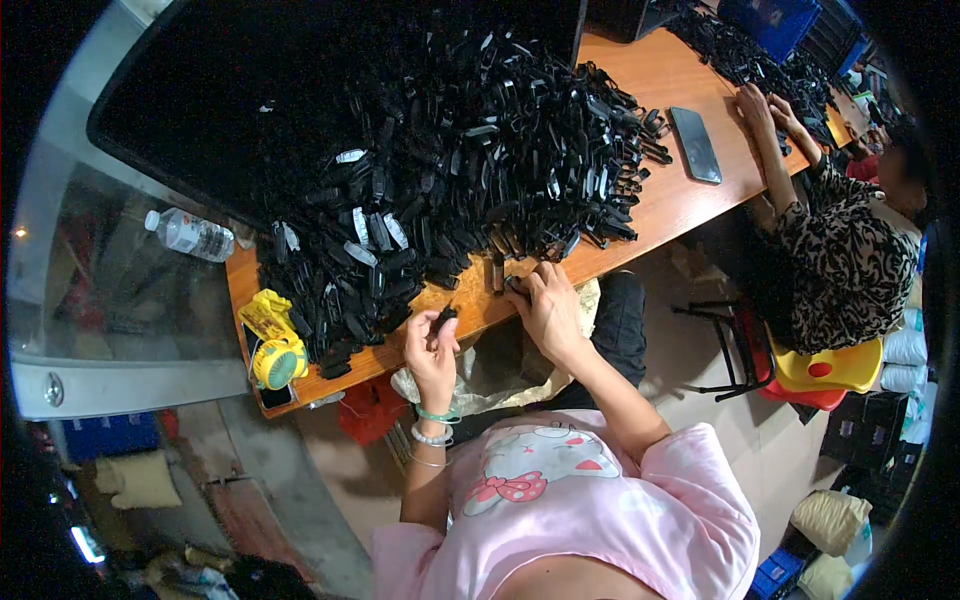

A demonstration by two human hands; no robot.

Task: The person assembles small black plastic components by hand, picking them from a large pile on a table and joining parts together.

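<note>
A large heap of small black plastic pieces (470,150) covers the wooden table (640,90) in front of me. My left hand (432,355), with bracelets at its wrist, pinches one small black piece (443,319) just off the table's near edge. At that edge my right hand (553,315) is closed, its fingertips on another dark piece (516,286) that they partly hide. Beside those fingertips a narrow brownish-black piece (497,272) stands apart from the heap. Across my lap, below both hands, lies an off-white sack (500,378).
A yellow-green round device (279,362) lies at the table's left corner, near a plastic bottle (190,235). A phone (695,146) rests right of the heap. Further right, a co-worker (850,250) sits by a yellow stool (828,368). A red bag (366,410) hangs below the table.
</note>
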